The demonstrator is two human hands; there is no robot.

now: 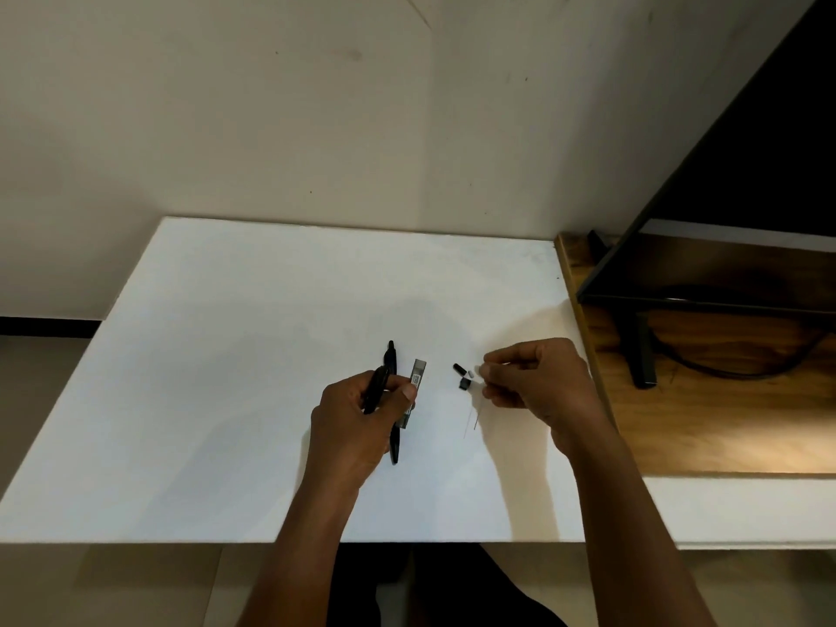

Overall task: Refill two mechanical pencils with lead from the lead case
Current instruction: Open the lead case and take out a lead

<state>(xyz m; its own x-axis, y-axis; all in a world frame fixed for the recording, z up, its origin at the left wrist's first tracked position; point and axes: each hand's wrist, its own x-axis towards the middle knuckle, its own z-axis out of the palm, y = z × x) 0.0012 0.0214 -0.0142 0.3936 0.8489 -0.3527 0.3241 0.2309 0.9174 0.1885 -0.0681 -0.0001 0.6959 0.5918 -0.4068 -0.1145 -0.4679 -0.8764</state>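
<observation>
Your left hand [353, 423] is wrapped round a black pencil [377, 382] over the middle of the white table [203, 377], its upper end poking out past the knuckles and the rest swallowed by your fist. Under that hand a second pencil [391, 355] lies flat, running from the far side toward the near edge, its middle hidden. Just to its right sits the grey see-through lead case [418, 371], lying flat too; your thumb is at its side, and I cannot tell whether it touches. Toward the right edge your right hand [538, 382] has its fingers curled, tips drawn together. Whatever is pinched there is too small to see, so I cannot say if it holds anything. Just left of those fingertips lie a small black cap [459, 368], a black piece [463, 385] and a pale bit [471, 372]. Nearer you, thin leads [475, 420] rest on the table, faint. A dark monitor [746, 174], cut off at the frame, stands on the wooden top [701, 423] beyond the right edge.
</observation>
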